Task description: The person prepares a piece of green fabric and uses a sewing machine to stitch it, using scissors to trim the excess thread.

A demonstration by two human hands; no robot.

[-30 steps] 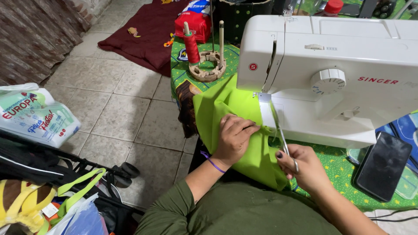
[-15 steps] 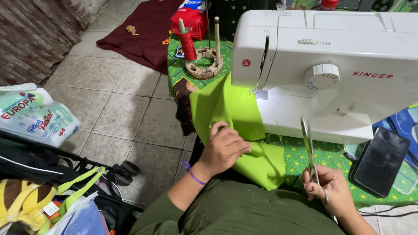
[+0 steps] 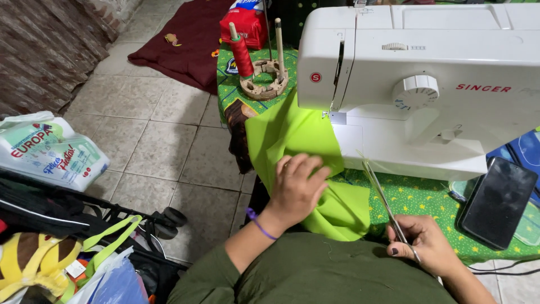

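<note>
My left hand point(image 3: 297, 188) lies flat on a piece of bright green fabric point(image 3: 292, 141) that runs under the needle area of a white sewing machine point(image 3: 427, 73). Its fingers press the cloth against the table edge. My right hand point(image 3: 424, 245) is near my lap and grips a pair of thin metal scissors point(image 3: 382, 200), blades pointing up toward the machine. A purple band circles my left wrist.
A red thread spool point(image 3: 242, 53) stands on a wooden holder point(image 3: 264, 84) left of the machine. A black phone point(image 3: 498, 202) lies on the green patterned tablecloth point(image 3: 416, 197) at right. Bags and a white plastic bag point(image 3: 50, 149) sit on the tiled floor at left.
My right hand has drawn the scissors back from the fabric toward my lap. My left hand slid down and flattened on the green cloth.
</note>
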